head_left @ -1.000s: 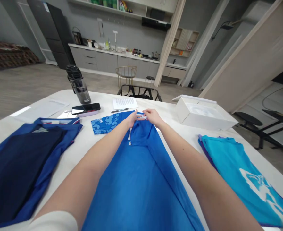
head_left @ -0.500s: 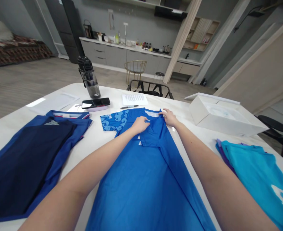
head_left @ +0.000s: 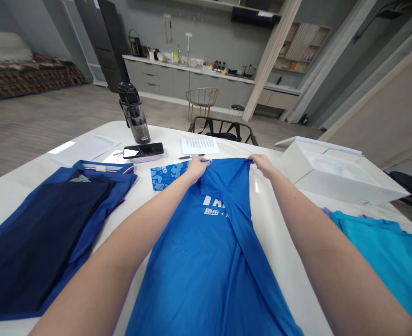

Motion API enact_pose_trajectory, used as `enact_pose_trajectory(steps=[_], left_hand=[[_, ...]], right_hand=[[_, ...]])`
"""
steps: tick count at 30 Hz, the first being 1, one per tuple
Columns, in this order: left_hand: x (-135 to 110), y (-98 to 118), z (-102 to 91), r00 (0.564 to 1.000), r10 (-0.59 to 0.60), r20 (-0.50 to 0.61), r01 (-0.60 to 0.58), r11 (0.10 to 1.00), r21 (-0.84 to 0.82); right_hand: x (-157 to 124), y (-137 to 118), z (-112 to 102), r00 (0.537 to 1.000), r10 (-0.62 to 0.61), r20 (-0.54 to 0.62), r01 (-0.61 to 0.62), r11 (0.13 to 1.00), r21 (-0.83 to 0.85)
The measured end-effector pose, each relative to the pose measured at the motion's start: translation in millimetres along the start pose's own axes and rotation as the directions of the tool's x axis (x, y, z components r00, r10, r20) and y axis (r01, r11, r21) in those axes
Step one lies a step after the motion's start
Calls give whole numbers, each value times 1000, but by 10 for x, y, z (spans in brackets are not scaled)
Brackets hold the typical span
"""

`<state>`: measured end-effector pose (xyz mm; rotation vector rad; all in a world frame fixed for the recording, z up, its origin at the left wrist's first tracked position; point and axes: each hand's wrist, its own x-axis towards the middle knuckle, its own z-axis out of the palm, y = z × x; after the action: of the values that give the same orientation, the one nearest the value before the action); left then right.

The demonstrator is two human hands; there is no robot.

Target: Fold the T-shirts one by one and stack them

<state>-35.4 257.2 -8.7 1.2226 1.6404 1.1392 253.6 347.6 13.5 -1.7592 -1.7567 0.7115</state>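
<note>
A blue T-shirt [head_left: 199, 261] lies lengthwise on the white table, its hem running out of the bottom of the view. White lettering shows on its chest, partly covered by a fold of the right side. The patterned light-blue sleeve [head_left: 167, 176] sticks out to the left. My left hand [head_left: 196, 170] pinches the shirt near its upper left, at the collar area. With its fingertips, my right hand [head_left: 262, 165] grips the upper right corner. Between the two hands the cloth is stretched and creased; the collar opening is hidden.
Folded dark-blue clothes [head_left: 45, 238] lie at left, turquoise clothing [head_left: 384, 247] at right. An open white box [head_left: 345, 175] stands at the back right. A bottle [head_left: 136, 116], a phone [head_left: 143, 150], a pen [head_left: 192, 157] and a printed sheet [head_left: 200, 145] are along the back.
My right hand has moved right with the shirt's corner, and my left hand slightly up and left. The upper shirt is pulled wider, and more chest lettering shows.
</note>
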Motion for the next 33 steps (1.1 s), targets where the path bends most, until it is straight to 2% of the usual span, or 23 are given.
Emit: enact_pose_trajectory(steps=[2,4,9,12,16,20,23,25,26,28,29,30,31,33], left_hand=[[69,-88,-16,997,-27,-69,40,980,197],[78,-173,-34,997,-16,-82,45,933,357],[-87,-201,-65,994,81,-78,-13,771,637],[-210,-159,-72,991,124,-50,-50,688,724],[-302,-184,-70,986,168,-6,-103,629,770],[-321,-246,-76,975,221,5,-135,574,808],[-340,-250,-97,958,286,-3,-149,509,847],[-382,-234,-103,915,399,53,-244,446,861],[-414,-226,-98,879,462,116,-326,408,853],[-498,-222,-67,792,541,283,-510,334,792],[-546,-228,-43,760,539,363,-580,313,752],[-595,-242,-15,750,505,427,-620,312,719],[-640,-260,13,759,451,471,-631,328,703],[-713,-302,61,803,319,504,-595,375,711]], right_hand=[[64,22,135,1000,12,-5,-13,993,-120],[89,91,282,1000,-10,-3,9,975,-224],[12,332,483,982,-180,-55,154,936,-316],[-18,378,511,982,-158,-99,114,928,-354],[54,320,570,990,-83,-113,43,947,-319],[155,316,653,979,-127,-158,84,963,-256],[125,354,668,961,-187,-204,143,967,-210],[11,351,646,938,-269,-219,218,948,-233],[-77,335,630,924,-319,-211,259,928,-269],[-304,276,600,902,-407,-142,336,871,-359],[-436,239,591,900,-429,-79,366,840,-401],[-573,202,588,903,-429,-4,385,815,-433],[-709,170,590,912,-404,73,391,799,-457],[-964,131,600,931,-307,197,365,789,-495]])
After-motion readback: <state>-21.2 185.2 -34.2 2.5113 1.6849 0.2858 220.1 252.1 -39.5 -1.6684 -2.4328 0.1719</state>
